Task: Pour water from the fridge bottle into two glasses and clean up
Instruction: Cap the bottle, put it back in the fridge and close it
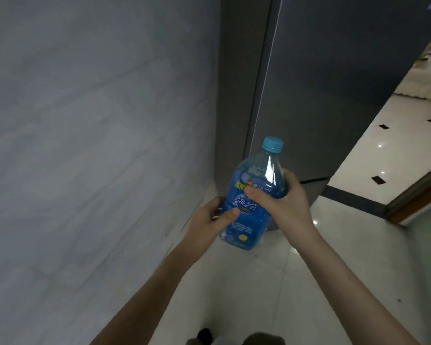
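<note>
Presently held: one plastic bottle point(253, 195), clear with a blue printed label and a light blue cap point(273, 144), cap screwed on. Long axis tilted, cap end pointing up and slightly right, base end down and toward the left. Left hand point(210, 220) wraps the lower body, thumb laid across the label front, fingers behind and out of sight. Right hand point(284, 200) clasps the upper body just above the left grip, thumb over the label's top edge, below the neck. Both grips closed on the bottle. Position: in mid-air over the pale tiled floor point(309, 282), before the grey fridge point(321, 83), grey wall point(85, 133) alongside.
</note>
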